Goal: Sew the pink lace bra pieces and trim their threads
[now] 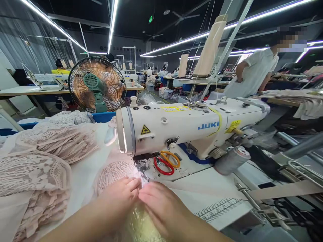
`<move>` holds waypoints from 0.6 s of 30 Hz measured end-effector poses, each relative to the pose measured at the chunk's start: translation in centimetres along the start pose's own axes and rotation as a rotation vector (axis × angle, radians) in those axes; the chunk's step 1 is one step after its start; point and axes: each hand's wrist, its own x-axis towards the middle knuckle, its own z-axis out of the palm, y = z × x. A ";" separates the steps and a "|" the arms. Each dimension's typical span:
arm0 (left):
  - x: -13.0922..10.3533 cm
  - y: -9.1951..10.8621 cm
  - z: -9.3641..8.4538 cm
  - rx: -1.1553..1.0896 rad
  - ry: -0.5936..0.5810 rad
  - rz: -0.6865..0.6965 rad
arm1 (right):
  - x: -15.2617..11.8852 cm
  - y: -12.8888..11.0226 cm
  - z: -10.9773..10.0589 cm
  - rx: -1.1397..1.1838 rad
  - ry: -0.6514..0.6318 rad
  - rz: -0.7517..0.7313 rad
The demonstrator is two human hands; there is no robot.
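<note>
A white sewing machine [156, 126] stands in the middle, its lamp lighting the needle area. Just in front of the needle, my left hand [123, 193] is closed, with its fingertips on pale pink lace fabric [113, 173]. My right hand [160, 201] lies beside it, fingers pressed together at the edge of the same fabric. The fingertips of both hands nearly meet. Below them is a shiny yellowish surface [143, 227]. Scissors with red and orange handles [170, 164] lie on the machine bed, right of the needle.
Stacks of pink lace pieces [32, 171] cover the table's left side. Behind them stands a large fan [97, 84]. A grey thread cone [232, 160] lies at the right, near a printed ruler [218, 210] and a metal bracket. A person in white [254, 72] is at the back right.
</note>
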 end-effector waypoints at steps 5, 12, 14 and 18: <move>-1.3 2.2 0.6 0.067 0.068 -0.026 | -1.8 1.4 -2.2 -0.337 -0.170 -0.127; -2.1 0.3 1.7 -0.001 0.197 0.041 | -2.3 0.9 -2.1 -0.345 -0.227 -0.092; -2.1 -0.6 1.5 0.006 0.178 0.070 | -1.7 1.0 -2.0 -0.336 -0.239 -0.071; -1.8 -2.3 1.1 0.021 0.185 0.123 | -0.5 0.8 -2.0 -0.355 -0.283 -0.002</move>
